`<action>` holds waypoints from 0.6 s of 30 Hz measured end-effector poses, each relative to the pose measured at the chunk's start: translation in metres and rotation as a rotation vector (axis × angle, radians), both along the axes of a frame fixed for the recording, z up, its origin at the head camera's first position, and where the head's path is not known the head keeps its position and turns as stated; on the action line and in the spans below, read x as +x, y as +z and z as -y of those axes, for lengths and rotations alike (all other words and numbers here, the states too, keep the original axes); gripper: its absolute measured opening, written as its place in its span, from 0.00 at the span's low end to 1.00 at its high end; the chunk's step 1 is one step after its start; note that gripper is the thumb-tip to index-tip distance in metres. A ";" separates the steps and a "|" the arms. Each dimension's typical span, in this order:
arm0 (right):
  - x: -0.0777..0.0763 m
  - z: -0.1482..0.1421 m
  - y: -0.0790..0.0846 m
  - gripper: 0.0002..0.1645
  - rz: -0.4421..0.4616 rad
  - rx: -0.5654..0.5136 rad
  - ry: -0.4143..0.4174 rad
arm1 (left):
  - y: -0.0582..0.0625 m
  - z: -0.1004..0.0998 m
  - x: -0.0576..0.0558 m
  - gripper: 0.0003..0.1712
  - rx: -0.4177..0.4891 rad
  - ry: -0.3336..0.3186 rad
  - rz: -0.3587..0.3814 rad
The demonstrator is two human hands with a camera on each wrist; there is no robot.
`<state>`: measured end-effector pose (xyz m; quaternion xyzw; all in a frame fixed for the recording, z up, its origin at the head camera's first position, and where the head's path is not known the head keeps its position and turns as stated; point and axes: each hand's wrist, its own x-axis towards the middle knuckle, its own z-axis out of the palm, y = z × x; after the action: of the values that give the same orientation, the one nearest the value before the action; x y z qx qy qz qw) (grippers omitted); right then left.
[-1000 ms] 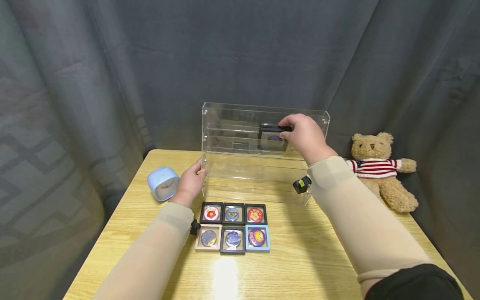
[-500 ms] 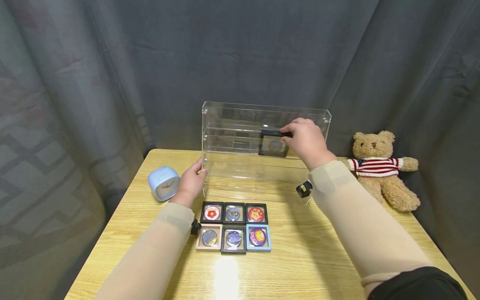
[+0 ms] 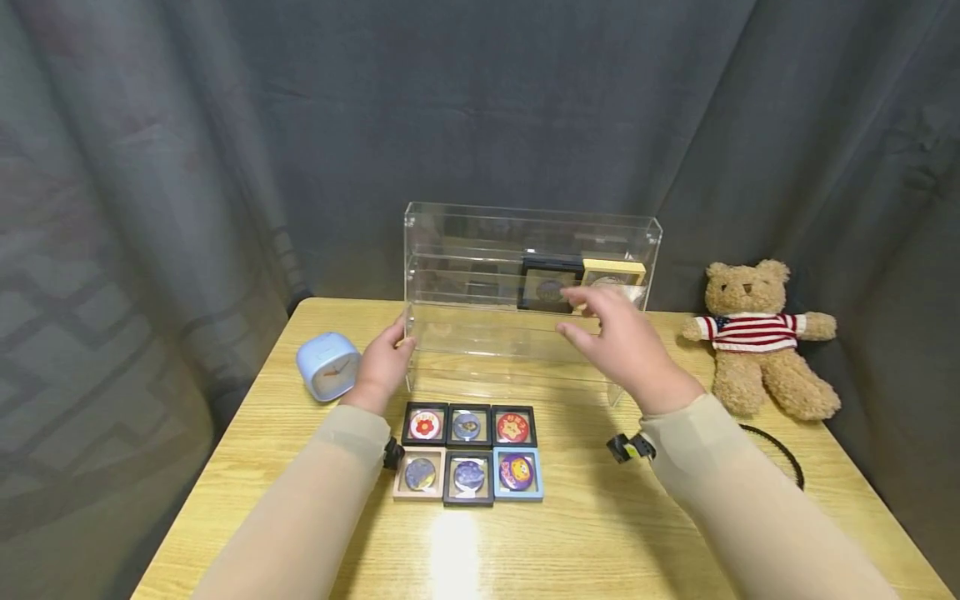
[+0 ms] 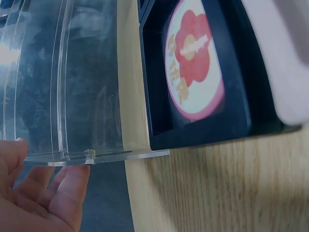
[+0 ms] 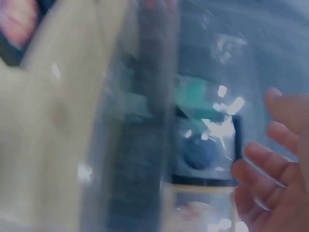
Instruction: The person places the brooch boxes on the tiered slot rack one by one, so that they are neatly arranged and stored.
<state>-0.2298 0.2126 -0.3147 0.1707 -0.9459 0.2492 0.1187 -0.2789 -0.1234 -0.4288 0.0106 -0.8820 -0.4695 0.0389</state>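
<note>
A clear acrylic display rack (image 3: 465, 333) stands upright on the table. My left hand (image 3: 384, 362) grips its left side panel, thumb in front and fingers behind, as the left wrist view also shows. On an upper shelf a black-framed badge case (image 3: 542, 287) stands to the left of a yellow-framed one (image 3: 615, 267). In front of these two my right hand (image 3: 633, 350) holds nothing, its fingers loosely spread. Nearer me lie two rows of badge cases: black ones such as the red-flower case (image 4: 193, 63), a pink one (image 3: 419, 474) and a light blue one (image 3: 517, 474).
A pale blue alarm clock (image 3: 328, 367) stands left of my left hand. At the right sits a teddy bear (image 3: 750, 333) in a striped sweater. A dark curved rim (image 3: 787, 454) shows beside my right sleeve. Grey curtains (image 3: 480, 108) hang behind the table (image 3: 555, 550).
My right hand has lowered the black-framed case onto the shelf, let go and drawn back toward me. The yellow-framed case has come into sight. My left hand has stayed on the rack.
</note>
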 end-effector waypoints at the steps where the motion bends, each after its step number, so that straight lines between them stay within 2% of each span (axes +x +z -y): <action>1: 0.007 0.000 -0.011 0.33 0.040 0.007 0.024 | 0.000 0.000 0.000 0.32 0.000 -0.002 0.002; 7: 0.045 0.004 -0.086 0.46 0.248 0.083 0.214 | -0.004 0.000 -0.002 0.32 -0.005 -0.009 0.014; 10: 0.061 0.012 -0.116 0.54 0.310 0.115 0.248 | -0.004 0.000 -0.001 0.32 -0.005 -0.006 0.029; 14: 0.073 0.020 -0.140 0.61 0.321 0.152 0.266 | -0.002 -0.001 -0.001 0.32 -0.003 0.001 0.021; 18: 0.078 0.024 -0.148 0.60 0.307 0.161 0.253 | -0.001 0.000 -0.002 0.32 0.004 0.000 0.013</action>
<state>-0.1514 0.1890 -0.4631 0.2571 -0.9407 0.2090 -0.0729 -0.2807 -0.1237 -0.4300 0.0135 -0.8812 -0.4714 0.0332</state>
